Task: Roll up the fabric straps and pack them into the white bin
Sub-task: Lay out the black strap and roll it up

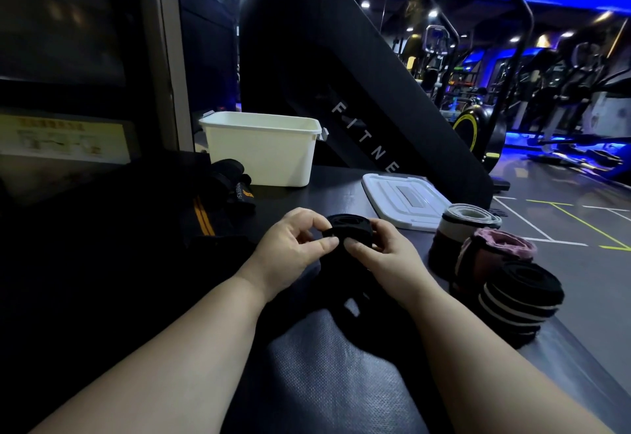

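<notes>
A partly rolled black fabric strap point(348, 225) is held above the dark mat at the centre. My left hand point(293, 246) pinches its left side and my right hand point(379, 252) grips its right side. The strap's loose tail point(345, 297) hangs down toward me between my forearms. The white bin point(263, 150) stands open at the back, beyond my hands. Three finished rolls sit at the right: a grey-and-white one point(467, 220), a pink one point(498, 249) and a black one with white stripes point(522, 297).
The bin's white lid point(403, 199) lies flat to the right of the bin. More dark straps and gloves point(232, 182) are piled at the left, one with orange stripes point(203, 220). A large black fitness machine point(341, 68) rises behind the bin.
</notes>
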`<act>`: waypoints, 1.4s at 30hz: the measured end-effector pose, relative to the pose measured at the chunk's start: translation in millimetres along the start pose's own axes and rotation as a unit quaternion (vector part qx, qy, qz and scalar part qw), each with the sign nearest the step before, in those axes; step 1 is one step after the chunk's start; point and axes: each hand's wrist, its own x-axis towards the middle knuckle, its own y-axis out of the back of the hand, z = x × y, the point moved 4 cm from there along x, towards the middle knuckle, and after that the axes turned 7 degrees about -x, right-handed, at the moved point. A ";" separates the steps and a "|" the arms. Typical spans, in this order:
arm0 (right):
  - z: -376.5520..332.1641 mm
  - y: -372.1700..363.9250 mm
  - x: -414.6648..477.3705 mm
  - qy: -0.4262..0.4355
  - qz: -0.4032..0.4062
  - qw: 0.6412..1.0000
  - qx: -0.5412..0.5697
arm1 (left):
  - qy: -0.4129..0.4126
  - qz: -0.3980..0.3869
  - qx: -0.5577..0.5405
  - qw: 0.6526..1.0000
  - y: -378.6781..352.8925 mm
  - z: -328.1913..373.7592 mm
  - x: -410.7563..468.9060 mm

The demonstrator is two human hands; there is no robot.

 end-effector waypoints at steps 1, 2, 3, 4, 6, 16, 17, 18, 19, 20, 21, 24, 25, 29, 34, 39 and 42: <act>-0.5 -0.4 0.3 0.000 0.002 1.000 0.000 | 0.002 0.001 0.000 1.000 0.0 0.0 -0.1; -1.7 -0.7 0.2 0.001 0.004 1.000 -0.003 | 0.003 -0.004 0.004 1.000 -0.1 0.8 -0.5; -2.1 -1.0 0.5 0.002 0.008 1.000 -0.010 | 0.006 -0.012 0.010 1.000 -0.5 1.2 -0.9; -2.8 -0.8 0.3 0.003 0.011 1.000 -0.014 | 0.013 -0.022 0.014 1.000 -1.0 1.1 -1.2; -3.0 -0.7 0.3 -0.002 0.017 1.000 -0.013 | 0.037 -0.030 0.016 0.999 -0.9 -1.3 -1.5; -4.0 -0.1 -0.2 -0.012 -0.007 1.000 0.027 | 0.099 0.079 0.119 0.985 6.1 -11.4 2.8; -4.4 -0.1 -0.1 -0.013 -0.020 0.999 0.041 | 0.086 0.087 0.127 0.984 5.7 -10.2 2.4; -5.1 -0.4 -0.4 -0.013 -0.033 0.998 0.053 | 0.074 0.091 0.128 0.985 5.8 -9.3 2.0; -5.7 -1.1 -0.9 -0.012 -0.045 0.997 0.060 | 0.065 0.087 0.107 0.988 5.7 -8.4 1.9; -7.2 -1.6 -1.9 -0.008 -0.055 0.997 0.060 | 0.063 0.074 0.061 0.993 5.6 -8.9 1.9; -8.3 -2.6 -2.4 -0.005 -0.063 0.996 0.056 | 0.071 0.052 -0.001 0.996 4.9 -9.5 1.5; -11.6 -4.0 -5.4 0.007 -0.079 0.995 0.055 | 0.122 -0.031 -0.117 0.985 0.7 -8.9 -1.8; -11.8 -3.5 -5.9 0.014 -0.078 0.996 0.043 | 0.137 -0.047 -0.135 0.980 -0.9 -9.9 -2.9; -15.4 2.8 -6.6 0.083 -0.010 0.995 -0.056 | 0.153 -0.051 -0.132 0.978 -1.4 -9.8 -4.9; -19.4 4.9 -6.9 0.133 0.015 0.988 -0.078 | 0.132 -0.040 -0.083 0.987 3.2 -9.3 -3.3; -20.3 4.4 -8.4 0.122 -0.008 0.991 -0.049 | 0.130 -0.054 -0.101 0.985 4.7 -9.5 -4.3; -20.0 3.2 -8.8 0.100 -0.015 0.995 -0.019 | 0.139 -0.065 -0.122 0.981 1.8 -10.0 -5.8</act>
